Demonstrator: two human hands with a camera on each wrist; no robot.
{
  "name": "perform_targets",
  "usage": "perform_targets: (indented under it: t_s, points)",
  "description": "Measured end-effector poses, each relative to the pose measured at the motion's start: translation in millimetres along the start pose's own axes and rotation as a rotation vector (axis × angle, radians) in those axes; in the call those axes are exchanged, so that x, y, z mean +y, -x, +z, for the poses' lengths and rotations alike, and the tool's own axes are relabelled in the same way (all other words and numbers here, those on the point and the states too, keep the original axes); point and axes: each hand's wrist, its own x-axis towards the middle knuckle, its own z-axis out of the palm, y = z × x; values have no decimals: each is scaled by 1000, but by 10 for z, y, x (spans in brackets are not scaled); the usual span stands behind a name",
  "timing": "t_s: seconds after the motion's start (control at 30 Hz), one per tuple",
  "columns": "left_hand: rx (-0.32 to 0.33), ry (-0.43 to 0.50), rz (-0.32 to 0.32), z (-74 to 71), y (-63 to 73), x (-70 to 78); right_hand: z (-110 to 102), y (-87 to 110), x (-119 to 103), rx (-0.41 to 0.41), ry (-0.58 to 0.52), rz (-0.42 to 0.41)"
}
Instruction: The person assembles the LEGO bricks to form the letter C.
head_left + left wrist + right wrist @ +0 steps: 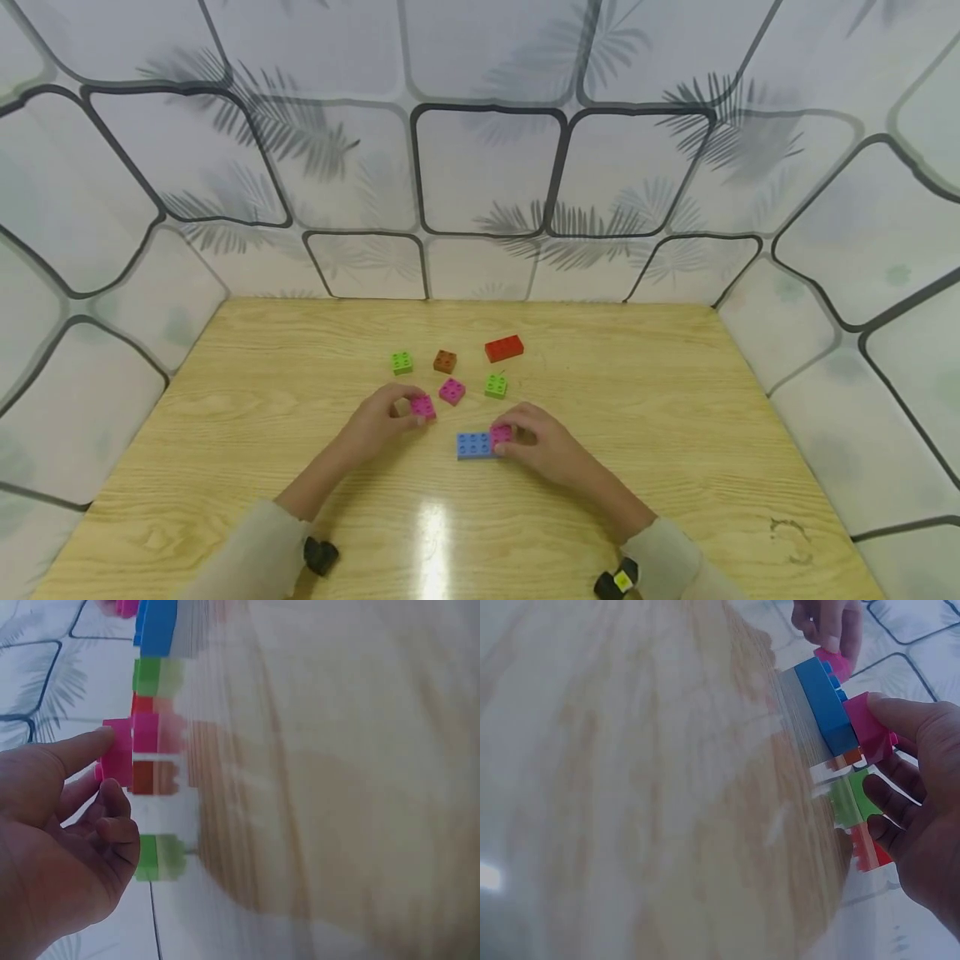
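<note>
A blue building brick [473, 446] with two rows of studs lies on the table. At its right end my right hand [546, 443] pinches a pink brick [500, 434]; in the right wrist view this pink brick [868, 729] sits tilted against the blue brick's [826, 709] studded top, and I cannot tell if it is pressed on. Farther left, my left hand [381, 423] pinches another pink brick [423, 407] between thumb and fingers, apparently just above the table. A third pink brick [452, 392] lies loose beyond the left fingertips.
Behind the hands lie a green brick [402, 362], a brown brick [445, 361], a long red brick [504, 348] and a second green brick [496, 386]. The wooden table [675, 400] meets patterned walls [487, 175] at the back and both sides.
</note>
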Motion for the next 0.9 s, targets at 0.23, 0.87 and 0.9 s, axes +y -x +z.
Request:
perform_targets:
  t_s: [0.23, 0.87, 0.9]
  points:
    - [-34, 3, 24, 144, 112, 154, 3, 1, -9, 6, -10, -5]
    - [-108, -55, 112, 350, 259, 252, 12, 8, -8, 1, -15, -4]
    - [-104, -70, 117, 353, 259, 257, 12, 7, -11, 1, -15, -5]
